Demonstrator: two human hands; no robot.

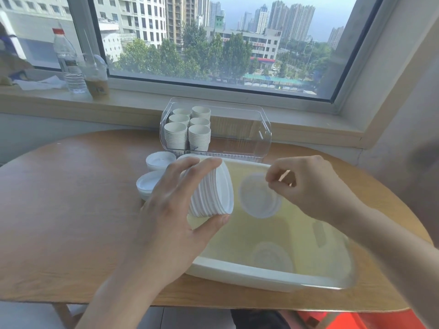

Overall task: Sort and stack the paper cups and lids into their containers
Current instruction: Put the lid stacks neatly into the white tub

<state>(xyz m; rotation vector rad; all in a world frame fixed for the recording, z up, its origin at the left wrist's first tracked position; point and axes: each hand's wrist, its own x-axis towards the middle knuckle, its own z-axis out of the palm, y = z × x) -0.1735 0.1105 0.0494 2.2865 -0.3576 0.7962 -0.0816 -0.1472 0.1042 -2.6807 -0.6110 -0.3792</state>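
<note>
My left hand (171,217) grips a stack of white lids (211,191), held on its side over the left end of a pale yellow bin (237,269). My right hand (308,188) pinches the edge of a single white lid (257,198) above the bin's middle. One more lid (272,257) lies on the bin's floor near the front. Two short lid stacks (160,160) (148,184) stand on the table left of the bin. Behind it, a clear container (240,134) holds several stacks of white paper cups (187,129) in its left half.
The bin sits on a round wooden table (71,210) under a window. On the sill at the left stand a water bottle (70,62), a lidded drink cup (96,77) and some white paper (40,83). The table's left half is bare wood.
</note>
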